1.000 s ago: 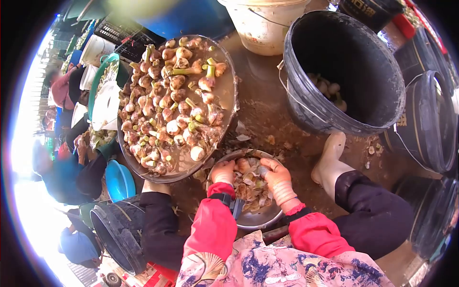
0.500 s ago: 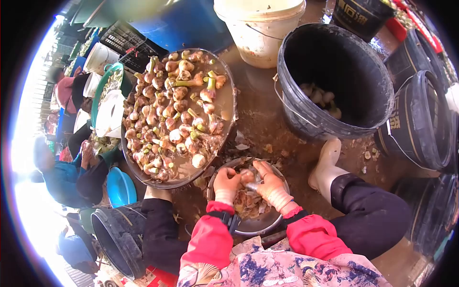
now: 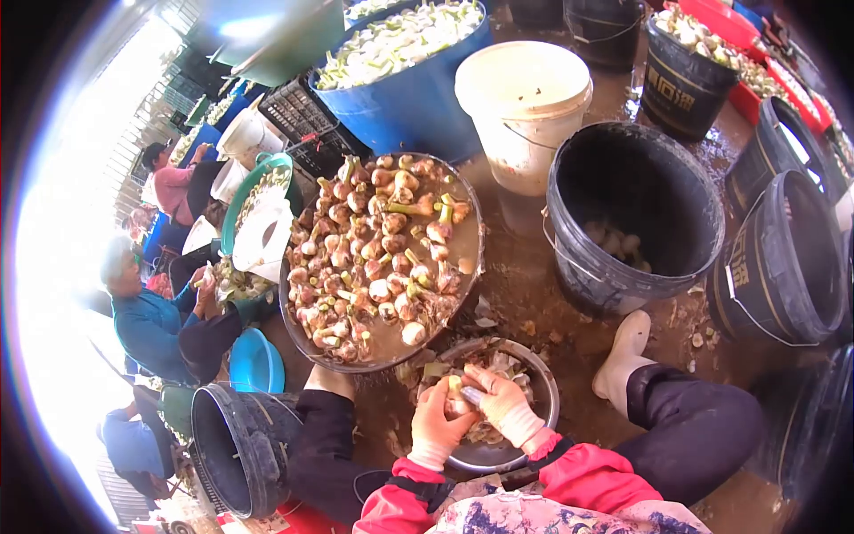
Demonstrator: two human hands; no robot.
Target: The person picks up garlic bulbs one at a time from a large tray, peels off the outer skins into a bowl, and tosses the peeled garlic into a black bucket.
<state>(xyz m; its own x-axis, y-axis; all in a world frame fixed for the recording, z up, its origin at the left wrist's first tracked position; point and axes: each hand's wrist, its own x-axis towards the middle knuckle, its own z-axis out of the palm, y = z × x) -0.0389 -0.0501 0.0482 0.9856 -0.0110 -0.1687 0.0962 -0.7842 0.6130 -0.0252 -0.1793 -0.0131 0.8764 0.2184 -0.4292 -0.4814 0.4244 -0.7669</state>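
Over a metal bowl (image 3: 553,396) of peelings, my left hand (image 3: 436,425) is wrapped round a garlic bulb (image 3: 457,408). My right hand (image 3: 503,406) is against the bulb's right side, its fingers closed on a small metal blade (image 3: 471,394), seen only in part. Just beyond the hands stands a wide round tub (image 3: 480,267) with unpeeled garlic bulbs (image 3: 365,249) in brownish water. A black bucket (image 3: 569,267) at the upper right holds a few pale bulbs (image 3: 614,245) at its bottom.
A white bucket (image 3: 516,147) and a blue tub (image 3: 400,120) of pale garlic stand behind. Black buckets (image 3: 765,276) line the right side. A blue basin (image 3: 256,360) and a black bucket (image 3: 240,445) are at the left, near co-workers (image 3: 151,320). Peelings litter the wet ground.
The view has tilted up, so the tubs and buckets sit lower in it. My left hand has turned and now wraps round the bulb; my right hand stays beside it.
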